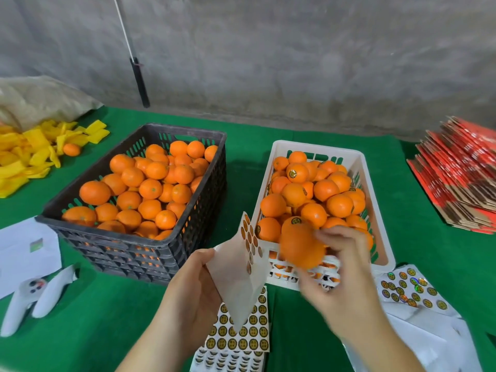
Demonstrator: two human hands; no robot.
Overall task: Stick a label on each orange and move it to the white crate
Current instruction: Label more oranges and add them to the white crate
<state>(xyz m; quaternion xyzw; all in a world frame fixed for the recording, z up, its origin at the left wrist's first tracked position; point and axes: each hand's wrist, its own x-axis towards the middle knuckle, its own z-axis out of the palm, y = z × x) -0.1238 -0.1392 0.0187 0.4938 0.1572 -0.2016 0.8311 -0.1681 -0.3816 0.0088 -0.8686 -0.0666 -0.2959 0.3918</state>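
**Labelled orange held at the white crate's near edge**

I see an orange [302,244] with a round label [296,220] on top, gripped by my right hand [341,267], fingers curled around it, over the near rim of the white crate [381,237]. That crate holds labelled oranges. Left of it, my left hand [198,285] pinches a mostly peeled sticker sheet [241,264]. Further left stands a black crate [188,237] of oranges. In front of the white crate lie full label sheets [241,336] on green cloth [94,331].
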